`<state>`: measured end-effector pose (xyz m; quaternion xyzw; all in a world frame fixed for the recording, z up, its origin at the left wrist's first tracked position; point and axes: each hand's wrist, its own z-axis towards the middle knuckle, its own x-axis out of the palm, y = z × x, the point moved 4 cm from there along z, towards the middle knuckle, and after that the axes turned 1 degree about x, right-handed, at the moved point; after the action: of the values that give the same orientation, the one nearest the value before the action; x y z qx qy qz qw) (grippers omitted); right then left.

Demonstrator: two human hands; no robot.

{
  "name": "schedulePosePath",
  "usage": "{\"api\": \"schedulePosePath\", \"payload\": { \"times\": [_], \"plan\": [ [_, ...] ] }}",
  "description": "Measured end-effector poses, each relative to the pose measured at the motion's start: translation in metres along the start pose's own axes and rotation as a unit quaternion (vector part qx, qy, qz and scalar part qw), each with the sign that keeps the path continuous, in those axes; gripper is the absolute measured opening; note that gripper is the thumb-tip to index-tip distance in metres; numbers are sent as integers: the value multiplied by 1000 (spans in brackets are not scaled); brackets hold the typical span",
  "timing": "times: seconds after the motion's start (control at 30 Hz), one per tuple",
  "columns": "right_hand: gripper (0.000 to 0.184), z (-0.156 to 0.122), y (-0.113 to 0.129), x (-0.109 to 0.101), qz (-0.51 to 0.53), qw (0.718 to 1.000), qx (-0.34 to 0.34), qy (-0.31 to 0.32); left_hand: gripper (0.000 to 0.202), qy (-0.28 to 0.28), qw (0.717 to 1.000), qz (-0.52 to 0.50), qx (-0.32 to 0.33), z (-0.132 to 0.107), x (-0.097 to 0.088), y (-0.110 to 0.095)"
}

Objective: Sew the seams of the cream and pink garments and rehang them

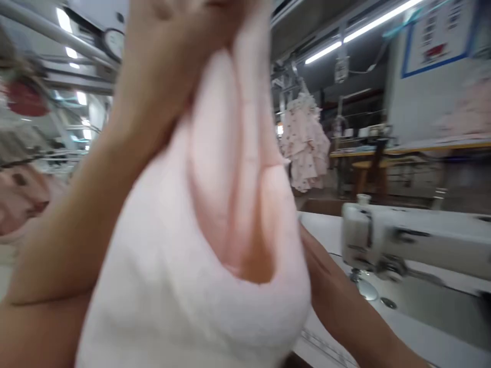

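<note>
A soft white and pale pink garment hangs close in front of me, slightly blurred. Its rounded opening faces me and shows pinkish folds inside. At the top edge my left hand is closed on the upper part of the cloth; its fingers are partly cut off by the frame. From the lower right, my right forearm reaches behind the garment. The cloth hides my right hand, so its fingers do not show.
A white sewing machine stands on its table to the right. Pink printed garments hang farther back. Behind the machine are a long worktable and a wooden stool. Pinkish cloth lies at the left.
</note>
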<state>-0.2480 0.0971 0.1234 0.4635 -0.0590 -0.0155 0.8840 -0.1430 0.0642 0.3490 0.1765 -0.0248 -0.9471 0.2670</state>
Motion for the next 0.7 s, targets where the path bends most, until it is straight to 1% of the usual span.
{"api": "schedulePosePath", "payload": {
  "times": [0.03, 0.07, 0.1, 0.13, 0.17, 0.2, 0.27, 0.3, 0.33, 0.37, 0.4, 0.43, 0.47, 0.5, 0.53, 0.57, 0.6, 0.63, 0.67, 0.7],
  "plan": [
    [50, 8, 10, 0, 53, 998, 17, -1, 34, -14, 999, -29, 44, -3, 16, -15],
    [45, 14, 14, -5, 83, 996, 29, -13, 29, -25, 995, -49, 80, -11, 30, -26],
    [42, 16, 14, -12, 90, 995, 38, -32, 24, -25, 993, -58, 100, -20, 44, -32],
    [42, 15, 9, -21, 70, 995, 45, -60, 21, -14, 993, -55, 100, -31, 57, -34],
    [41, 12, 1, -31, 23, 994, 55, -91, 19, 0, 996, -48, 81, -42, 69, -33],
    [37, 7, -10, -42, -49, 989, 73, -117, 19, 16, 998, -41, 51, -53, 78, -28],
    [24, -3, -34, -62, -209, 960, 127, -136, 24, 69, 997, -25, -23, -77, 91, -9],
    [19, -9, -45, -71, -254, 947, 148, -131, 29, 109, 992, -20, -55, -91, 96, 4],
    [17, -15, -55, -79, -257, 945, 163, -120, 33, 152, 984, -18, -88, -107, 99, 20],
    [18, -22, -63, -85, -216, 955, 171, -109, 37, 201, 972, -15, -122, -127, 103, 38],
    [22, -29, -70, -91, -144, 969, 176, -102, 37, 248, 955, -19, -164, -151, 108, 57],
    [28, -37, -76, -95, -63, 976, 183, -100, 37, 272, 939, -8, -209, -176, 113, 77],
    [33, -45, -82, -97, 1, 975, 195, -102, 38, 308, 921, 26, -238, -203, 121, 94],
    [36, -52, -89, -98, 33, 971, 211, -109, 41, 354, 903, 51, -238, -230, 131, 105],
    [36, -59, -95, -98, 33, 966, 226, -121, 43, 372, 906, 28, -202, -251, 143, 106],
    [36, -64, -101, -96, 11, 962, 236, -136, 49, 359, 921, -24, -148, -266, 152, 97],
    [37, -68, -105, -94, -24, 958, 243, -153, 55, 334, 931, -79, -123, -276, 160, 84],
    [39, -71, -105, -93, -64, 953, 244, -171, 58, 335, 924, -135, -126, -281, 168, 65],
    [41, -72, -101, -92, -103, 947, 240, -188, 57, 349, 905, -200, -138, -281, 176, 42],
    [42, -71, -93, -92, -136, 941, 236, -201, 54, 370, 876, -276, -142, -276, 182, 15]
  ]
}}
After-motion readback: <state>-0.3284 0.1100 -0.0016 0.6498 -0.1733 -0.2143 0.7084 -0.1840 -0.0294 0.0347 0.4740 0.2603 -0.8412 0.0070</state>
